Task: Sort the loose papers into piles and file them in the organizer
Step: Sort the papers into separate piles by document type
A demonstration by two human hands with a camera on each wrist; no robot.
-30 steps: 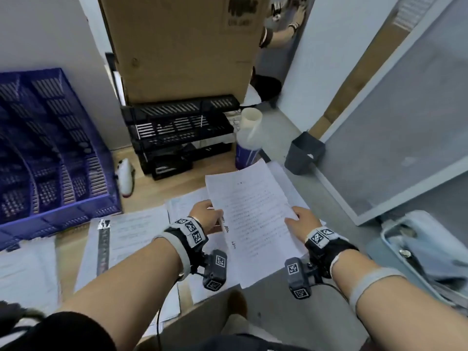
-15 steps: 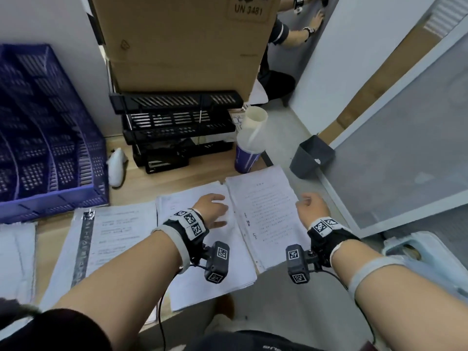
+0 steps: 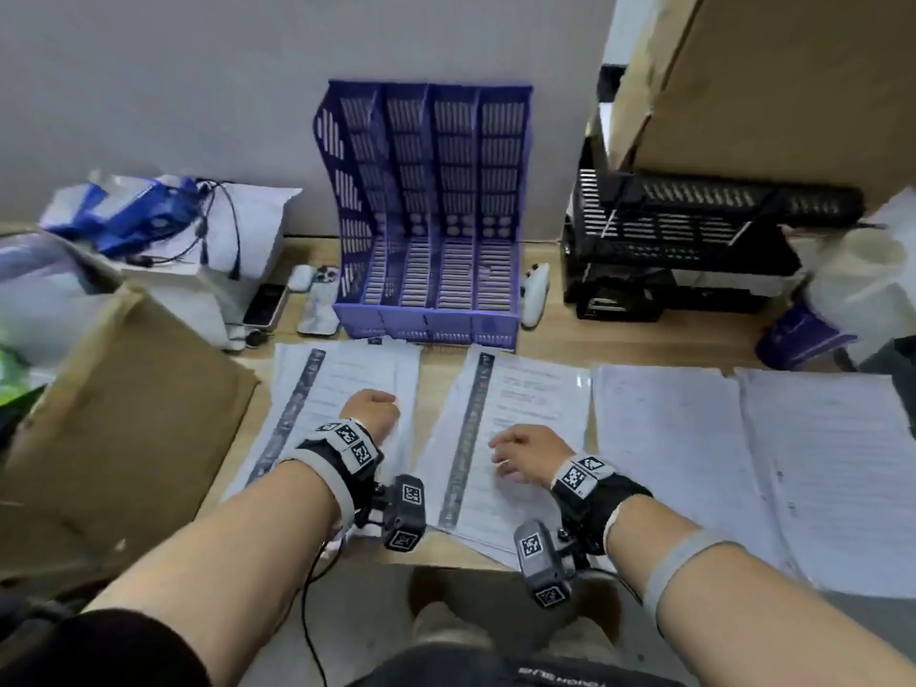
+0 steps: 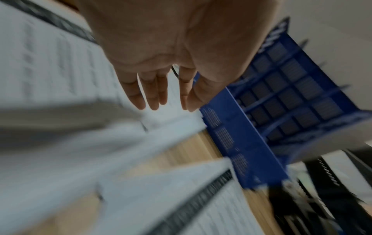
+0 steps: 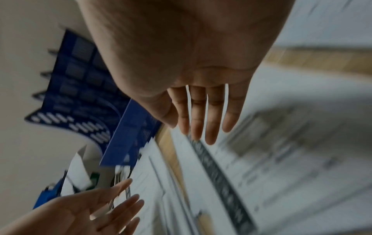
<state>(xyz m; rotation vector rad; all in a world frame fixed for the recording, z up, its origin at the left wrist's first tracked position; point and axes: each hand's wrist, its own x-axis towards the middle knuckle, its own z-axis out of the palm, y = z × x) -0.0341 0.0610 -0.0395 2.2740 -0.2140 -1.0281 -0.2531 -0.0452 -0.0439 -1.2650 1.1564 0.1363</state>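
A blue slotted file organizer (image 3: 436,250) stands upright against the wall, its compartments holding nothing I can see. Several paper piles lie in a row on the wooden desk before it: a far-left pile (image 3: 342,389), a second pile (image 3: 525,404), and two plain piles (image 3: 659,438) (image 3: 832,453) to the right. My left hand (image 3: 372,406) hovers over the far-left pile with straight fingers (image 4: 153,97), holding nothing. My right hand (image 3: 520,451) is over the second pile, fingers (image 5: 209,127) extended and spread, also holding nothing. Both wrist views are motion-blurred.
A black tray stack (image 3: 684,240) under a cardboard box (image 3: 773,76) sits at the right. Flat cardboard (image 3: 114,409) lies at the left. Phones (image 3: 317,304), a white controller (image 3: 535,295), a blue-based cup (image 3: 852,300) and a cluttered white box (image 3: 198,230) ring the organizer.
My right hand let go of the sheet it held over the right-most pile. Both hands and my view swung left, now over the two left piles before the blue organizer.
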